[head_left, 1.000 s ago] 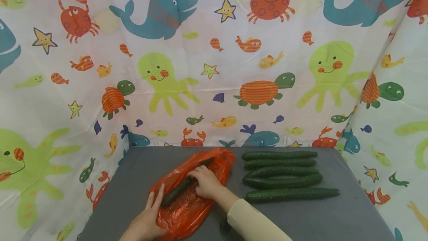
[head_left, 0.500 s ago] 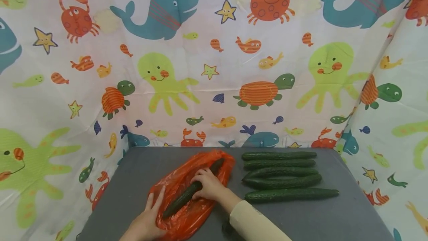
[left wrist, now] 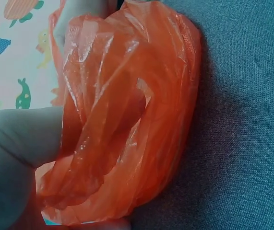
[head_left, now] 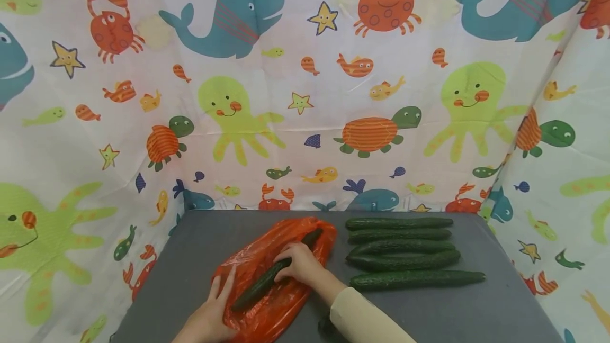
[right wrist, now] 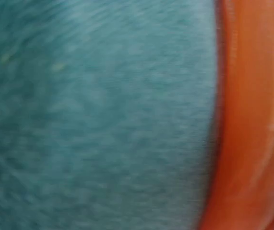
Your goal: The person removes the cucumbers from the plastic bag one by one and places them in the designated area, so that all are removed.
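Observation:
An orange-red plastic bag (head_left: 267, 290) lies slanted on the grey table, its mouth spread. A dark green cucumber (head_left: 259, 289) lies diagonally over the bag's opening. My right hand (head_left: 299, 264) grips this cucumber from above near its middle, fingers on the far side. At the bag's left edge is my left hand (head_left: 209, 311), with fingers extended along the plastic. In the left wrist view, the left thumb (left wrist: 41, 132) reaches behind the thin film, holding the bag's edge. The right wrist view shows only the bag's side (right wrist: 252, 115) and the blurred tabletop; the hand itself is out of it.
Several more cucumbers (head_left: 417, 279) lie side by side on the right of the grey table (head_left: 429, 316). A cloth curtain (head_left: 305, 136) printed with sea animals hangs behind and along both sides. A small dark object (head_left: 326, 327) shows below the right sleeve (head_left: 367, 316).
The right hand has raised the cucumber out of the bag's folds, so more of its length shows. That hand has shifted slightly right; the left hand has stayed at the bag's edge.

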Demonstrator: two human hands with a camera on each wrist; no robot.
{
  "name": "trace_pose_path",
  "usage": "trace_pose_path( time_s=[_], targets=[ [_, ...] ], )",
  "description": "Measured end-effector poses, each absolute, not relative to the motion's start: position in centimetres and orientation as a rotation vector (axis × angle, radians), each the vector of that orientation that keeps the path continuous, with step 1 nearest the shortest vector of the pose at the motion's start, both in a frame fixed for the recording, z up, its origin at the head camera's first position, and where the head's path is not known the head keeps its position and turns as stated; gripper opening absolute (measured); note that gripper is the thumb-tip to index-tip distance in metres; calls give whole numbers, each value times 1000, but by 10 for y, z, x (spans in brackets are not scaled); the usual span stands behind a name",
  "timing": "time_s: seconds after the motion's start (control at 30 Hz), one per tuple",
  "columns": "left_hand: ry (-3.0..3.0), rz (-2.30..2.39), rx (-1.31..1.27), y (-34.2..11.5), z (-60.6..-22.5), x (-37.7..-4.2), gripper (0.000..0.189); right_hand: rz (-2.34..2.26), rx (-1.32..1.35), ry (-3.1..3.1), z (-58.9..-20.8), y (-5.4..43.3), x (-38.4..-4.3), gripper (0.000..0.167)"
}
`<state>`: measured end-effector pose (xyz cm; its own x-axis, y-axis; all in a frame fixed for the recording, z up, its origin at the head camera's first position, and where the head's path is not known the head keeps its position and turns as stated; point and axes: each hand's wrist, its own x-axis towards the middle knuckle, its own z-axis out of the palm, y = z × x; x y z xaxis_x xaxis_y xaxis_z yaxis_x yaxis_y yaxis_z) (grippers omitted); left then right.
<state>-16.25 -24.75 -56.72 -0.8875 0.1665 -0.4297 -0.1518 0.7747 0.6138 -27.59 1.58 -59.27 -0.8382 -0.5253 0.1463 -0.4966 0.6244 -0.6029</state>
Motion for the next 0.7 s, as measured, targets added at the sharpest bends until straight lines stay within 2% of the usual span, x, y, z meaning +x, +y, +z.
trace_pose_path(
  time_s=[0.17, 0.5, 0.7],
  targets=[
    [2491, 983, -7, -249, -567, -161, 143, -1148, -737, 2727, -583, 18, -274, 39],
    [2530, 953, -23, -250, -570, -160, 147, -1286, -871, 2677, -558, 22, -259, 39],
    [2575, 915, 79, -249, -572, -162, 145, -1331, -895, 2649, -540, 23, -246, 39]
  ],
)
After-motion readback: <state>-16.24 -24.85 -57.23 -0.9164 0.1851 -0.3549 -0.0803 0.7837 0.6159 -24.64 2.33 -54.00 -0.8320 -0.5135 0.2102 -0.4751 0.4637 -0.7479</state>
